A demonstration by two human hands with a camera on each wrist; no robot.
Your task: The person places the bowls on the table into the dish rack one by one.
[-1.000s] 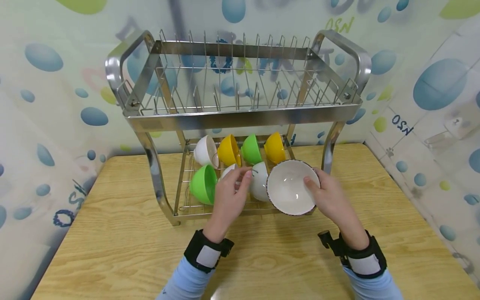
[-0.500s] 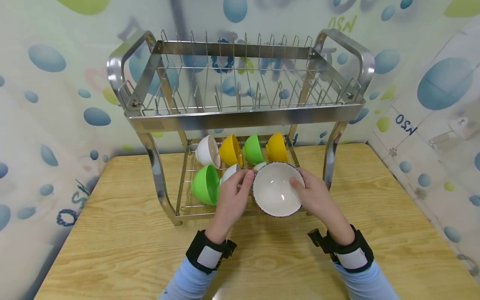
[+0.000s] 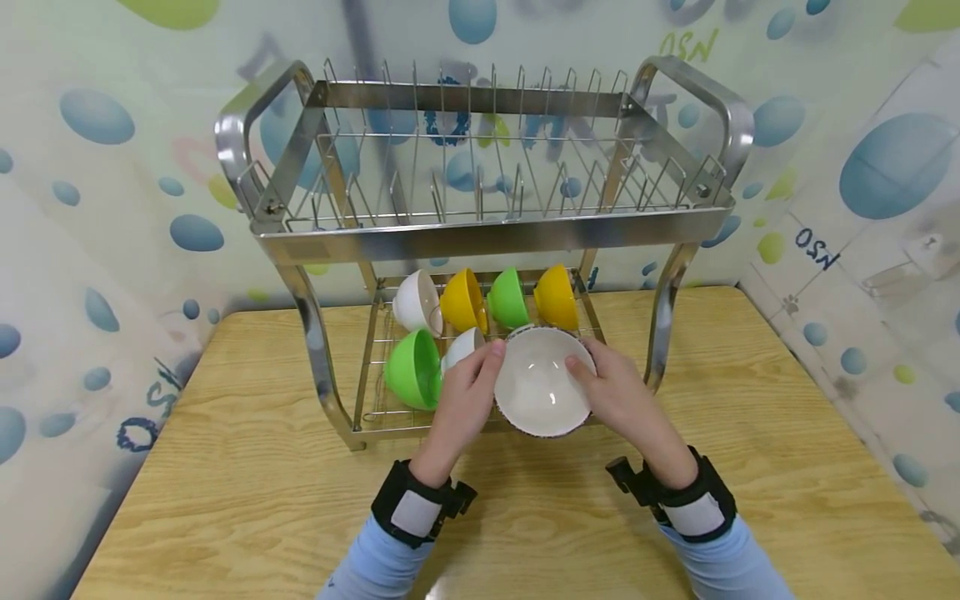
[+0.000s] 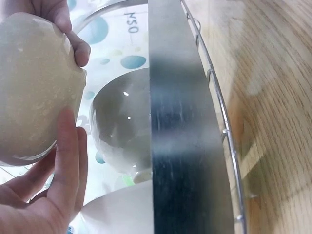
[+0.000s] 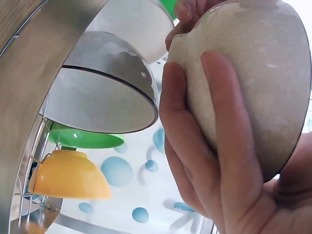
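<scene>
A white-lined bowl with a dark speckled rim and a mottled beige outside is held between both hands, just in front of the rack's lower shelf. Its opening faces up toward the head camera. My right hand grips the right side, thumb inside and fingers spread along the outer wall. On the left side my left hand holds the rim, thumb at the edge; in the left wrist view its fingers lie against the outside. Behind the held bowl, a glossy grey-white bowl with a dark rim sits on the shelf.
A steel two-tier dish rack stands on the wooden table, its wire upper tier above the hands. Tilted bowls line the lower shelf: white, yellow, green and yellow behind; green and white in front.
My right hand has brought the bowl leftward to my left hand, which now holds its left rim. The front grey-white bowl has become mostly hidden behind it. The left hand barely moved.
</scene>
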